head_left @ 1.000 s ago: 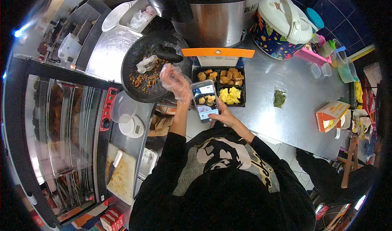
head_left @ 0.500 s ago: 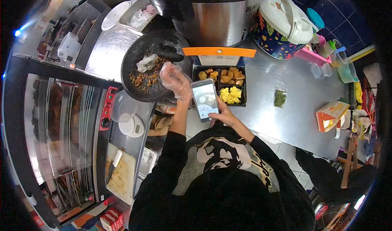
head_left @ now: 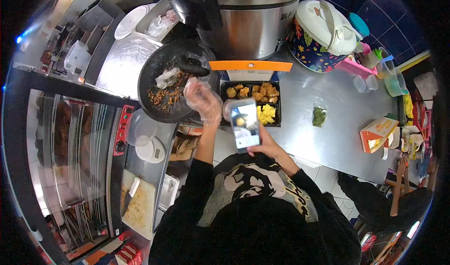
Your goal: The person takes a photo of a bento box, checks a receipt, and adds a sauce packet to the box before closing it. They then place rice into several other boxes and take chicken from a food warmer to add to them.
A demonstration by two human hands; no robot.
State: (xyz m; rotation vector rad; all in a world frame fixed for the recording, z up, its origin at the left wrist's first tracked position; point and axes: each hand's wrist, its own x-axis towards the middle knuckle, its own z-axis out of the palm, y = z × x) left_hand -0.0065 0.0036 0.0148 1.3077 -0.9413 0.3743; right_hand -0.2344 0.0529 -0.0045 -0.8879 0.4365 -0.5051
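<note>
The right hand (head_left: 271,145) grips the phone (head_left: 244,126), which has shifted rightward and nearer the body, now overlapping the yellow food (head_left: 267,114) in the black meal box (head_left: 280,106). The gloved left hand (head_left: 203,100), loosely open, stays by the dark pan's (head_left: 149,80) right edge.

Kitchen — steel counter (head_left: 297,105), stone mortar (head_left: 152,73), knife (head_left: 133,188) on cutting board (head_left: 141,209).
</note>
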